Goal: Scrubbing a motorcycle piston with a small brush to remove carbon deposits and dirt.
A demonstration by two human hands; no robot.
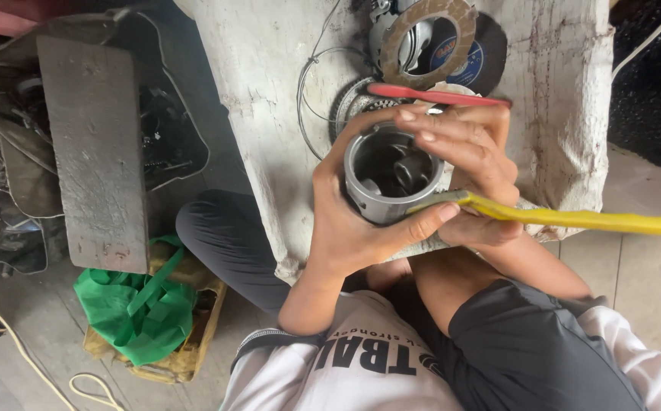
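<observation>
My left hand [349,221] wraps around a hollow grey metal piston [390,173], open end facing up toward me, thumb pressed along its lower rim. My right hand [476,164] curls over the piston's right side and holds a long tool with a yellow handle [589,220] whose tip lies against the piston's lower edge. A second handle, red [437,95], sticks out just above my right hand's fingers. The hands work over a rough whitish wooden block [270,91].
On the block behind the hands lie a brown ring-shaped friction disc [428,38], a dark round disc [483,57], a toothed part and thin wire [311,84]. At left stand a grey metal slab [95,144] and scrap metal parts; a green bag [140,308] sits on the floor.
</observation>
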